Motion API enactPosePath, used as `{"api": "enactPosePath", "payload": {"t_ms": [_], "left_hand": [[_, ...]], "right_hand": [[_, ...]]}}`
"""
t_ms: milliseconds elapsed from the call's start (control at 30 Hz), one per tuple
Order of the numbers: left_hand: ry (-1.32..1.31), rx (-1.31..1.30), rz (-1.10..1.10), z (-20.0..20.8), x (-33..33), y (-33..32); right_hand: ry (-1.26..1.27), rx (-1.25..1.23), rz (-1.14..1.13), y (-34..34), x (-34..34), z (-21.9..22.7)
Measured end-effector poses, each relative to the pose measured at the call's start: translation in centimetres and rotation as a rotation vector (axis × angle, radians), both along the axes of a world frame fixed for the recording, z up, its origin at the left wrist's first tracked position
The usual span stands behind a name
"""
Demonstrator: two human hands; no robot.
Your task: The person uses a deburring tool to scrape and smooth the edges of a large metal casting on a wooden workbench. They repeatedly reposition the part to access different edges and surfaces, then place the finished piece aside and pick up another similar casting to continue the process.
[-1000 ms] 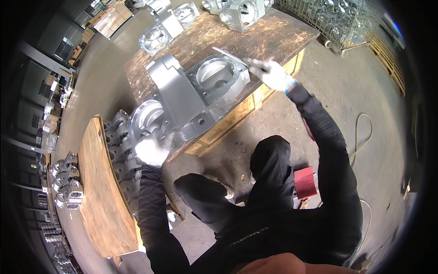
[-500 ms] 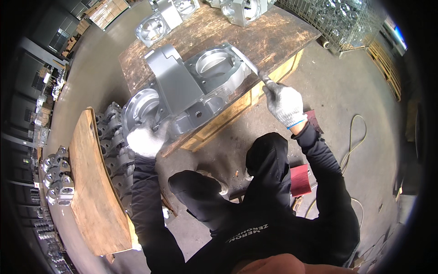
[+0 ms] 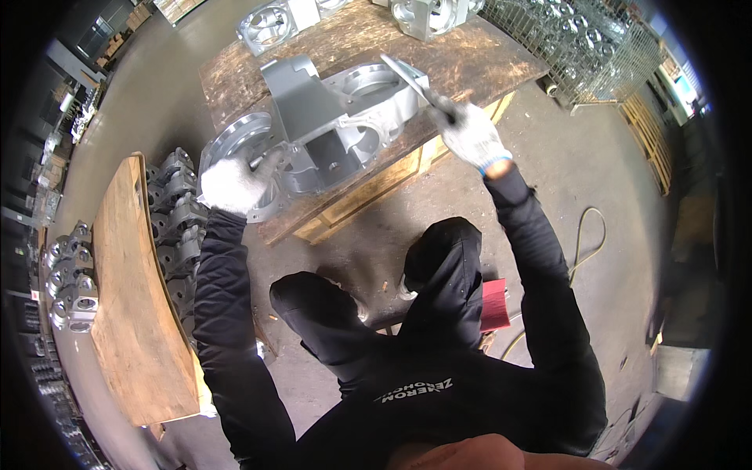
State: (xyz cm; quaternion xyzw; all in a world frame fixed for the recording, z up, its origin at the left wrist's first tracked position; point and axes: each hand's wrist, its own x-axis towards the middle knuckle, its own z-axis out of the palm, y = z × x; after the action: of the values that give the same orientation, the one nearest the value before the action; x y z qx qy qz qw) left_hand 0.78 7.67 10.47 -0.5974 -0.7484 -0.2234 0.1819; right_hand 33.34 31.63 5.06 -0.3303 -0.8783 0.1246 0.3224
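Note:
A large silver metal casting (image 3: 301, 106) with a round opening at each end and a raised middle plate rests at the near edge of the wooden worktable (image 3: 497, 66). My left hand (image 3: 237, 184), in a white glove, is closed on its left ring end, thumb toward the middle; some fingers are hidden. My gloved right hand (image 3: 470, 135) grips a long flat file (image 3: 403, 76) by its near end. The file's blade slants up and left along the casting's right end. Whether it touches the metal I cannot tell.
More castings (image 3: 270, 27) stand at the table's far side, another (image 3: 427, 17) to their right. A wire cage (image 3: 580, 55) of metal parts is at the far right. Several castings (image 3: 184, 207) sit left, beside a curved wooden board (image 3: 129, 305). A red block (image 3: 493, 305) and a hose (image 3: 593, 235) lie on the floor.
The casting has tipped, so its near side shows more and its right opening looks flatter. My right hand has moved up and left with the file. The whole view has shifted somewhat.

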Motion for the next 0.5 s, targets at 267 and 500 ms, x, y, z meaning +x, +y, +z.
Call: {"api": "enactPosePath", "payload": {"t_ms": [267, 500], "left_hand": [[-0.052, -0.173, 0.156, -0.1, -0.3, -0.1], [-0.157, -0.341, 0.24, 1.3, 0.4, -0.3]], "right_hand": [[-0.03, 0.02, -0.004, -0.9, -1.5, 1.4], [-0.007, 0.192, 0.005, -3.5, -3.2, 2.6]]}}
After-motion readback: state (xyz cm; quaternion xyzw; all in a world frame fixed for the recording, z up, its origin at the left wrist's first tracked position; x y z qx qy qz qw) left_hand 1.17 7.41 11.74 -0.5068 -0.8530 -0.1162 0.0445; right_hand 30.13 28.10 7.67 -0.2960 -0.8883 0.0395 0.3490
